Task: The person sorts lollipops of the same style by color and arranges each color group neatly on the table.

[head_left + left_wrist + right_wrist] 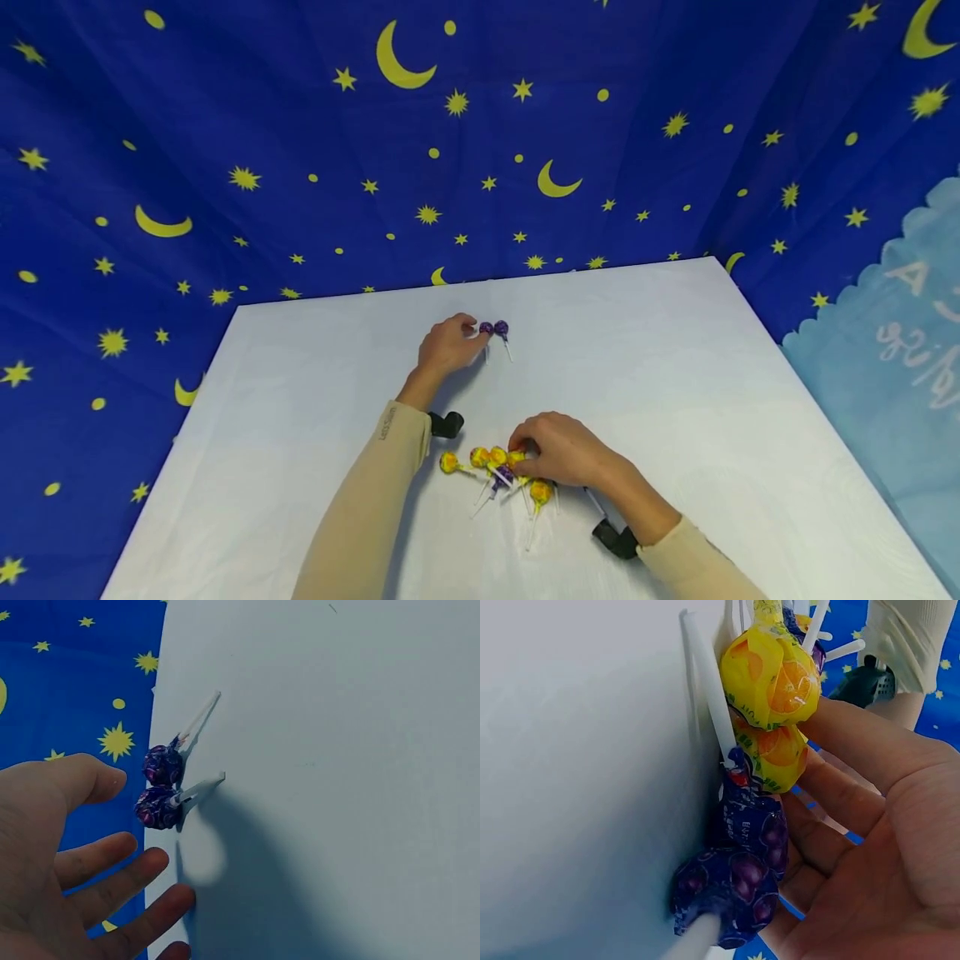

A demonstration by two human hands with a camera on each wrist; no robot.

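Observation:
My left hand [448, 343] is beside two purple lollipops [501, 328] near the table's far edge. In the left wrist view the fingers are spread and the thumb is a short way from the candy heads [159, 807]. My right hand [566, 448] reaches over a pile of lollipops nearer the front, its thumb and index finger around a yellow lollipop [515, 457]. In the right wrist view yellow lollipops [771, 679] and purple lollipops [727, 892] hide the fingertips, so I cannot tell whether they pinch one.
Other yellow lollipops [448, 462] and a purple lollipop [503, 477] lie in the loose pile, their white sticks crossing. The white table [300, 467] meets a blue curtain [315, 125] with moons and stars at the back. Black wrist devices [447, 425] show at both sleeves.

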